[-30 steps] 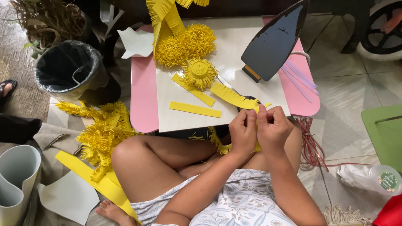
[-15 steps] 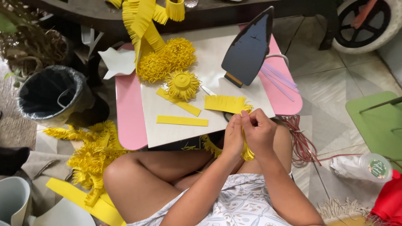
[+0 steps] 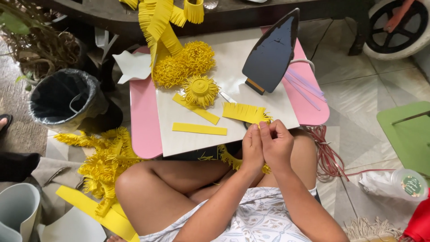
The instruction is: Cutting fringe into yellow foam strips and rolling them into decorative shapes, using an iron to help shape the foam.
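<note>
While a yellow fringed paper strip [image 3: 245, 113] is pinched and rolled at its near end between the closed fingers of the left hand [image 3: 252, 150] and right hand [image 3: 278, 144] at the front edge of the white board [image 3: 188, 139], the coil is best kept tight and its uncut edge level.

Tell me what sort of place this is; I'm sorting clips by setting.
Probably a home floor used for crafts: a person sits cross-legged on grey floor tiles at a low pink table, with an upright clothes iron and a black-lined waste bin nearby.
</note>
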